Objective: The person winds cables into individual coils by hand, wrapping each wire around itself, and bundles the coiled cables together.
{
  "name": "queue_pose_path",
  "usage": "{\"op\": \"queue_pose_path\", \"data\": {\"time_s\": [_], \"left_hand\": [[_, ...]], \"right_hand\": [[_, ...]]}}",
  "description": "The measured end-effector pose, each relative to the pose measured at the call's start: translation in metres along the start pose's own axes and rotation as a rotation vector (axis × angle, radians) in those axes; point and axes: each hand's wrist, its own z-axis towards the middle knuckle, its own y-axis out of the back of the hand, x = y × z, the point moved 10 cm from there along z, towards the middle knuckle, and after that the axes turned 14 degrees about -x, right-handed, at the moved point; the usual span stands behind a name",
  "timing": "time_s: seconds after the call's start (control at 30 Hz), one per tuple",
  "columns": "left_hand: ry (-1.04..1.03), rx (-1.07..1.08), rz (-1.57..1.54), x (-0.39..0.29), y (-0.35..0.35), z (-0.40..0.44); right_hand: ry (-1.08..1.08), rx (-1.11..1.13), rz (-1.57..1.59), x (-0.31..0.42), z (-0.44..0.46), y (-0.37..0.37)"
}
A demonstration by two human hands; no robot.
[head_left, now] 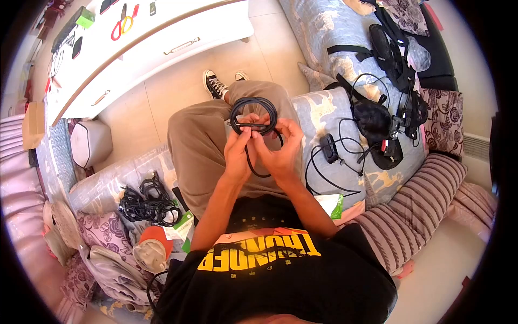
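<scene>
A black cable [273,110], wound into a round coil, is held over the lap between both hands. My left hand [236,154] has its fingers closed on the lower left of the coil, near the cable's end. My right hand [280,148] grips the coil's lower right side, with its thumb near the other thumb. One loop of the cable hangs down below the coil between the two hands. Some fingertips are hidden behind the coil.
Bundled black cables [151,202] lie on the sofa at the left, near an orange and beige cap [152,249]. On the right are a black device [328,148] with loose cable and black bags [372,119]. Scissors [124,24] lie on the white table [156,32] ahead.
</scene>
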Motion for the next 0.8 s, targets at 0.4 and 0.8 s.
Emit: {"op": "queue_pose_path", "data": {"time_s": [0.4,0.8], "left_hand": [[-0.052,-0.208,0.297,0.018,0.04,0.016],[0.214,-0.308,-0.016,0.04,0.057,0.011]], "right_hand": [[0.217,0.015,-0.309,0.041,0.031,-0.004],[-0.659,-0.016,0.666,-0.024,0.085,0.013]]}}
